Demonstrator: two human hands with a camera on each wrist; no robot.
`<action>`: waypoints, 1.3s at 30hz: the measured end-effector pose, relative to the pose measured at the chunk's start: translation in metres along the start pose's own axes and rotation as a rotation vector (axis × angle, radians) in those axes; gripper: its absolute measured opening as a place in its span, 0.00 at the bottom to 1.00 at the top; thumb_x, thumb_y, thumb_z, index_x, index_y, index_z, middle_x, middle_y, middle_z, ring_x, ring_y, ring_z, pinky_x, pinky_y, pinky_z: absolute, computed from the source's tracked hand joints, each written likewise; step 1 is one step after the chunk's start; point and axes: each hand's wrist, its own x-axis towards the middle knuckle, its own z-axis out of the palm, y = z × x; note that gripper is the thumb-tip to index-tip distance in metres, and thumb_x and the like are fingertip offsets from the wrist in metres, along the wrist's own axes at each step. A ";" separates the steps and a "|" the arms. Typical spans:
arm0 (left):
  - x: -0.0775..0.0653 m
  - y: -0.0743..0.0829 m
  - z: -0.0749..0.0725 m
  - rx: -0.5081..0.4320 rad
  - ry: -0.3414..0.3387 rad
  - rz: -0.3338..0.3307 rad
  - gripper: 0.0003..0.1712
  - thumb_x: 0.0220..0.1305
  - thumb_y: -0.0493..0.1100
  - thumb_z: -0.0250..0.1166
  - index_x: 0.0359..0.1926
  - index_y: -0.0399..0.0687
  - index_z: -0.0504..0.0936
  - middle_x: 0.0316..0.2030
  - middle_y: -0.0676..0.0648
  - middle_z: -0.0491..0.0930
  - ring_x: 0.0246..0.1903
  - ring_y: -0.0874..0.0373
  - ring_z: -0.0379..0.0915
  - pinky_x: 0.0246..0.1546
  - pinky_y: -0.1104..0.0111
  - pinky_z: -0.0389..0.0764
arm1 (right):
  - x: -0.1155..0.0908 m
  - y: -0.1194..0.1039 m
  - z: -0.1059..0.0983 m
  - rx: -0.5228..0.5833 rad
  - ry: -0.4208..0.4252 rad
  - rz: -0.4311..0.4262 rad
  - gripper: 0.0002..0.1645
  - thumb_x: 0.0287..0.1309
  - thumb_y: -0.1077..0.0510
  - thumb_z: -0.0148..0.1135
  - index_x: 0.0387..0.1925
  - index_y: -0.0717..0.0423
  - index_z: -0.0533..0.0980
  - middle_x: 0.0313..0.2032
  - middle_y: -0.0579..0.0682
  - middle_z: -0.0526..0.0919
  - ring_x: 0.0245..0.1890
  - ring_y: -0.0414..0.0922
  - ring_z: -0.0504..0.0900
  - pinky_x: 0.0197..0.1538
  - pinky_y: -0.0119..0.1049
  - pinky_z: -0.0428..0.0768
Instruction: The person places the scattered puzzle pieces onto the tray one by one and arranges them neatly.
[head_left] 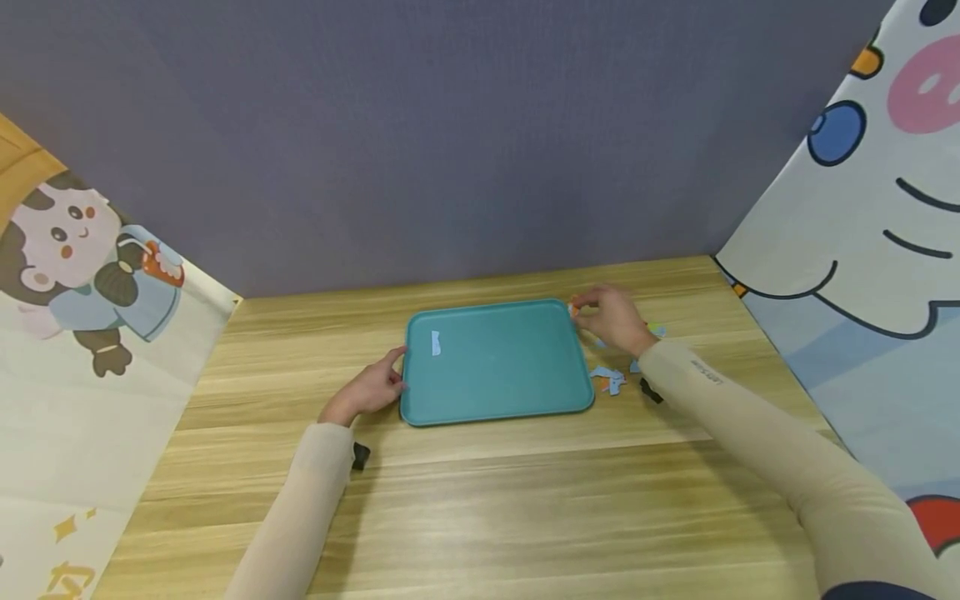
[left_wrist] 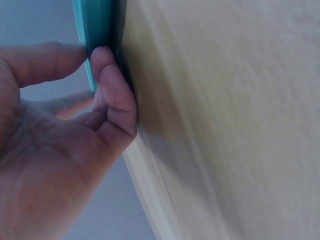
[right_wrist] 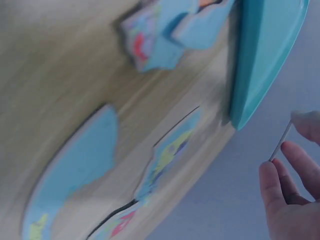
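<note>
My left hand [head_left: 371,387] touches the left edge of a teal tray [head_left: 495,367] from outside, thumb and index finger against the rim, the other fingers bent beside its wall. A narrow light-blue puzzle piece [head_left: 436,343] lies inside the tray near its left end. Just past the tray's far right corner, my right hand [head_left: 613,321] pinches a thin puzzle piece [right_wrist: 281,141] between thumb and fingertips. It shows edge-on in the right wrist view and partly orange in the head view.
Several loose puzzle pieces [head_left: 611,379] lie right of the tray, some overlapping, some partly behind the right hand and sleeve. A curved blue piece [right_wrist: 80,160] stands out in the right wrist view. A grey panel [head_left: 480,150] rises behind the wooden table [head_left: 487,500]; printed cartoon sheets flank it.
</note>
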 end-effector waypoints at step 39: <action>0.003 -0.005 -0.001 -0.003 0.001 -0.019 0.40 0.63 0.37 0.58 0.72 0.41 0.50 0.38 0.42 0.77 0.35 0.52 0.73 0.38 0.59 0.74 | 0.053 -0.087 0.074 0.055 -0.214 -0.083 0.04 0.49 0.59 0.72 0.29 0.55 0.85 0.38 0.48 0.83 0.40 0.44 0.81 0.41 0.38 0.78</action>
